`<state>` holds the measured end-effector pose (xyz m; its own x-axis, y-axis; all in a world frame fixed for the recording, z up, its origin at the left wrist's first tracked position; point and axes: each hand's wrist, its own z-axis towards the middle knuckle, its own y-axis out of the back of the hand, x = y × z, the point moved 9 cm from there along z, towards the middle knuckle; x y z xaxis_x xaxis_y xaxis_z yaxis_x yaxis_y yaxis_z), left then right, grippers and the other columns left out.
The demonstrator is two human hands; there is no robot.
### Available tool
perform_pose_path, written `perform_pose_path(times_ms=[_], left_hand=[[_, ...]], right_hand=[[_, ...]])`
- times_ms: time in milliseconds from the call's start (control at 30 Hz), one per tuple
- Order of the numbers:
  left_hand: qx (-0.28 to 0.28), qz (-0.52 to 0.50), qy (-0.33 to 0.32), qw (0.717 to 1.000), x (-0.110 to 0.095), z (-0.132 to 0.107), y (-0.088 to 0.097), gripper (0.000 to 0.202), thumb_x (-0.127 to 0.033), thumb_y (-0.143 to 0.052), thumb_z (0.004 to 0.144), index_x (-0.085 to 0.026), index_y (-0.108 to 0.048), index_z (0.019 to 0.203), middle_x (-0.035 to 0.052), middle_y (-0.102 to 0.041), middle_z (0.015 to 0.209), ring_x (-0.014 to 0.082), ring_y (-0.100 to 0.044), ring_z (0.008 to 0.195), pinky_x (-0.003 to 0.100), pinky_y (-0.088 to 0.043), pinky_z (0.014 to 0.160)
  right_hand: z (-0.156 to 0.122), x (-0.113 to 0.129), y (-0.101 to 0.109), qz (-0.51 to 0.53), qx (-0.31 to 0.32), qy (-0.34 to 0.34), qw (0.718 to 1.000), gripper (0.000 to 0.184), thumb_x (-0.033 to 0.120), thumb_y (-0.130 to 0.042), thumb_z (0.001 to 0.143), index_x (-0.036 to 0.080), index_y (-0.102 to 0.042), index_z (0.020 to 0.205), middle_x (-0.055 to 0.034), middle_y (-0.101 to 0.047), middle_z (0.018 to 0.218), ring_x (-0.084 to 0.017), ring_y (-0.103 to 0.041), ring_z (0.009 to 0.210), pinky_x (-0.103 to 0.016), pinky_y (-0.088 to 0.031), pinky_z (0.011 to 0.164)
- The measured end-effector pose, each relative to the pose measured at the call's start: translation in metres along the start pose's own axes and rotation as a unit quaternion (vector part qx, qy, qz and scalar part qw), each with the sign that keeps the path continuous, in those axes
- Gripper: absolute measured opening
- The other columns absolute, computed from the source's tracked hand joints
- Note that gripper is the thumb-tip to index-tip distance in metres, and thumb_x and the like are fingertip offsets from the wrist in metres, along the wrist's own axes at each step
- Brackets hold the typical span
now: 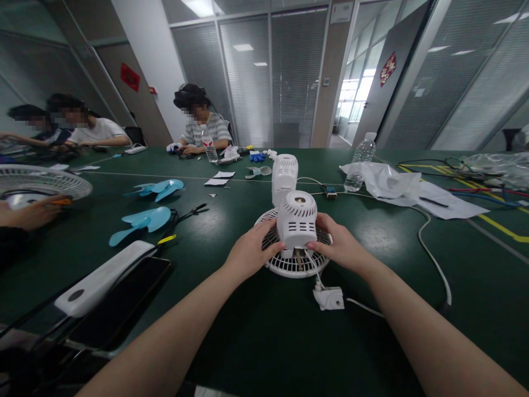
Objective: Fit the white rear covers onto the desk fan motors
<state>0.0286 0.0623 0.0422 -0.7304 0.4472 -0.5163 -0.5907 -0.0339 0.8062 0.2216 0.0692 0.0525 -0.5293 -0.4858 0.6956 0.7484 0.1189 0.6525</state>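
Note:
A white fan motor housing point(297, 220) with slotted vents stands over a round white fan grille point(285, 268) on the table in front of me. My left hand point(252, 248) grips the housing's left side, thumb at its lower front edge. On the other side my right hand point(341, 242) holds it the same way. A white cord runs down from the housing to a small white plastic piece point(329, 298) lying on the table. Just behind stands a second white housing point(284, 175). The part of the grille under the housing is hidden.
Two blue fan blades point(142, 223), a white power strip point(103, 278) and a black phone point(124, 300) lie to the left. A bottle point(361, 162) and plastic bag point(390, 184) are at right. A co-worker's hand point(37, 212) holds a grille at far left.

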Motion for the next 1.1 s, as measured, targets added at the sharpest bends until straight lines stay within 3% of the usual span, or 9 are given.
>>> perform_pose_path(times_ms=[600, 900, 1100], left_hand=[[0.004, 0.076, -0.009, 0.997, -0.010, 0.001, 0.001, 0.058, -0.042, -0.048, 0.093, -0.020, -0.034, 0.145, 0.0104, -0.047, 0.147, 0.0287, -0.048, 0.131, 0.048, -0.042, 0.107], [0.007, 0.050, 0.013, 0.999, -0.009, 0.000, 0.002, 0.073, -0.058, -0.055, 0.085, -0.023, -0.036, 0.146, 0.0113, -0.048, 0.146, 0.0342, -0.051, 0.128, 0.052, -0.044, 0.104], [-0.004, 0.032, 0.013, 0.999, -0.013, -0.001, 0.006, 0.069, -0.058, -0.054, 0.086, -0.024, -0.039, 0.144, 0.0089, -0.050, 0.145, 0.0319, -0.052, 0.127, 0.049, -0.045, 0.103]], right_hand=[[0.000, 0.007, 0.002, -0.038, 0.000, 0.009, 0.999, 0.070, 0.045, -0.068, 0.083, 0.022, -0.037, 0.141, -0.0135, -0.059, 0.134, -0.030, -0.057, 0.122, -0.053, -0.046, 0.104], [0.000, 0.005, 0.003, -0.024, -0.003, 0.000, 1.000, 0.072, 0.048, -0.070, 0.081, 0.025, -0.038, 0.141, -0.0125, -0.059, 0.134, -0.032, -0.057, 0.122, -0.058, -0.047, 0.102], [-0.001, 0.007, 0.003, -0.028, -0.004, -0.003, 1.000, 0.073, 0.047, -0.070, 0.081, 0.024, -0.038, 0.142, -0.0135, -0.060, 0.133, -0.033, -0.058, 0.122, -0.057, -0.046, 0.102]])
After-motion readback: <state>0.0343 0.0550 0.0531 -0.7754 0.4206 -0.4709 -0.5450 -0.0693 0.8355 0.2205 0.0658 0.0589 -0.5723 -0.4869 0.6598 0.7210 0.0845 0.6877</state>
